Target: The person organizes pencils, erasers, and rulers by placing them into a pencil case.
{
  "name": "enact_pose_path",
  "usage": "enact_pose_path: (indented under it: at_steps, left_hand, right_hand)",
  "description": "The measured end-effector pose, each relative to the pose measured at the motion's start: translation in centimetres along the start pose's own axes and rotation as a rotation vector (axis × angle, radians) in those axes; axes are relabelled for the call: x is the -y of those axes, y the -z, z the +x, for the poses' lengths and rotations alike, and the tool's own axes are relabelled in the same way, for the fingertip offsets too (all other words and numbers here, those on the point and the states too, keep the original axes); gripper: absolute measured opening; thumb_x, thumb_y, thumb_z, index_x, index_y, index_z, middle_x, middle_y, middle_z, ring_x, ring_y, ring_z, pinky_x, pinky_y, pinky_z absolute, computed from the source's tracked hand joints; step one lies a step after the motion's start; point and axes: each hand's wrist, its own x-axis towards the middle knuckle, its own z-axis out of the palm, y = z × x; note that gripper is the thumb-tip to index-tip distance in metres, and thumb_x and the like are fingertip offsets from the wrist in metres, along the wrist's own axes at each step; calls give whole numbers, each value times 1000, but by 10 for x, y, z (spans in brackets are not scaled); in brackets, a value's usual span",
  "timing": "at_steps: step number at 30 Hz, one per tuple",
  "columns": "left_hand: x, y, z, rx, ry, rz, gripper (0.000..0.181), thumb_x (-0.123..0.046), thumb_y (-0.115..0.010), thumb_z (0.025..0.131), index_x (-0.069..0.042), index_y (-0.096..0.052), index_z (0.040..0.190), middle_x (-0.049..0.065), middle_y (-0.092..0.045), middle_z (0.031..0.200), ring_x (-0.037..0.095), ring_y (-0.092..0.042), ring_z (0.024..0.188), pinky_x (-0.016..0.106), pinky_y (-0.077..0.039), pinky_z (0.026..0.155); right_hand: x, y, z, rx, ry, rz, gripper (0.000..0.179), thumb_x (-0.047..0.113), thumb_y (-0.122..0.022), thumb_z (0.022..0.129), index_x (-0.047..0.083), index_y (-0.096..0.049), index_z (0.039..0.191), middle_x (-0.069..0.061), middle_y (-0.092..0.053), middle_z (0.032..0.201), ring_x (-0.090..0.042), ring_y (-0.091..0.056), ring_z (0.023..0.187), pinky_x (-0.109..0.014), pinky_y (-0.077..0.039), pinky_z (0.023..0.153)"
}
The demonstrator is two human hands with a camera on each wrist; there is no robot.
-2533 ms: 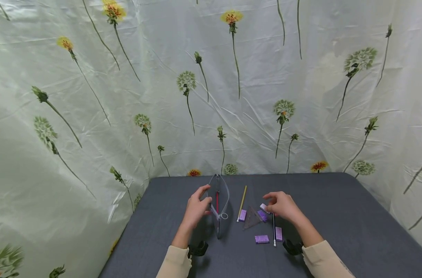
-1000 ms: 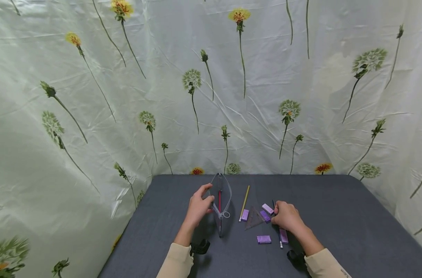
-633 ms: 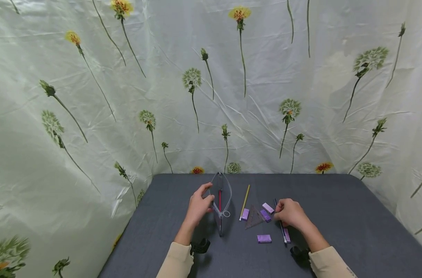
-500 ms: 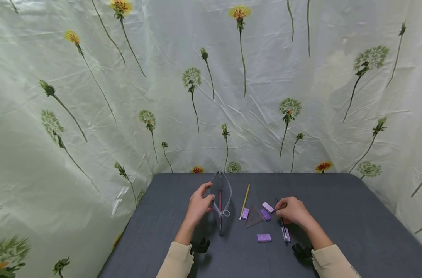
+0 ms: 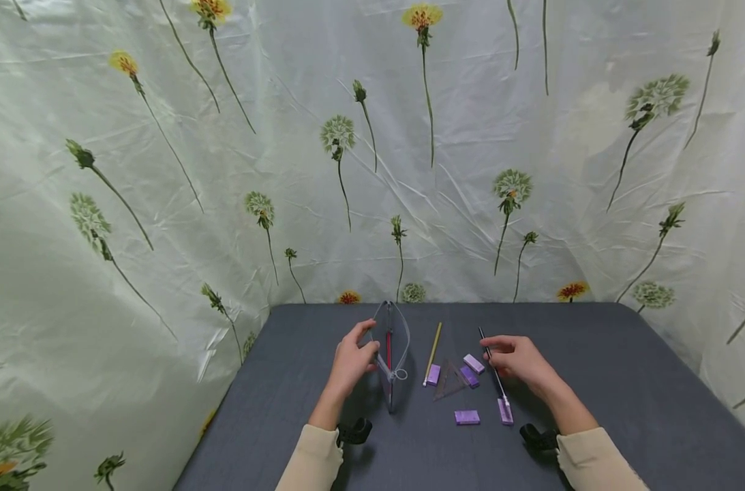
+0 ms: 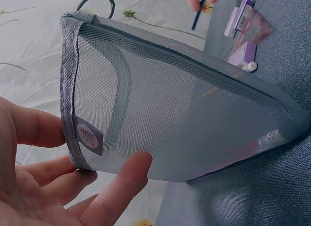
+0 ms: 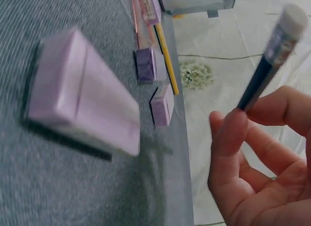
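Observation:
My left hand (image 5: 347, 358) grips the side of a grey mesh pencil case (image 6: 160, 109), which stands upright on the table with its zip top spread. A red pencil (image 5: 388, 351) shows inside it. My right hand (image 5: 522, 361) pinches a dark blue pencil (image 7: 262, 75) between thumb and fingers. In the right wrist view its white eraser end points up and away from the fingertips. Seen from the head, that pencil is tilted above the table, its eraser end over a purple-and-white eraser (image 5: 505, 412).
Between the hands lie a yellow pencil (image 5: 433, 351), a clear set square (image 5: 448, 385) and several more purple erasers, one nearer the front (image 5: 467, 417). The dark table (image 5: 427, 457) ends at a floral curtain (image 5: 458, 136) behind.
The right hand has taken hold of the dark blue pencil, lifted it and moved a little right and away. The left hand still holds the pencil case in place.

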Motion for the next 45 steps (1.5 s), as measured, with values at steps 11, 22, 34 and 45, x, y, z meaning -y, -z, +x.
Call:
enact_pose_path:
  at_steps: [11, 22, 34, 45]
  left_hand:
    - [-2, -2, -1, 14, -3, -22, 47, -12, -60, 98, -12, -54, 144, 10, -42, 156, 37, -60, 117, 49, -59, 69]
    - [-6, -2, -6, 23, 0, -10, 47, -12, -59, 98, -10, -54, 145, 11, -41, 156, 36, -61, 115, 46, -60, 68]
    - [-5, -5, -2, 10, 5, 3, 49, -12, -59, 97, -11, -54, 145, 9, -42, 156, 34, -62, 115, 43, -60, 66]
    - [-3, -9, 1, -7, 21, 35, 48, -14, -60, 96, -16, -55, 144, 6, -43, 155, 33, -62, 117, 41, -60, 64]
  right_hand:
    - [11, -6, 0, 23, 55, 128, 46, 8, -61, 98, 3, -55, 143, -27, -63, 127, -32, -64, 98, -40, -56, 76]
    - [24, -21, -5, 38, 86, 109, 49, 6, -59, 97, 3, -53, 145, -15, -69, 118, -26, -64, 86, -44, -56, 74]
    - [64, -39, -1, 70, 167, 59, 44, 12, -65, 98, 7, -58, 141, -13, -70, 119, -27, -66, 101, -45, -56, 77]
    - [96, -67, 17, 125, 169, 89, 37, 9, -64, 98, 6, -64, 135, -14, -70, 121, -24, -67, 110, -40, -57, 81]
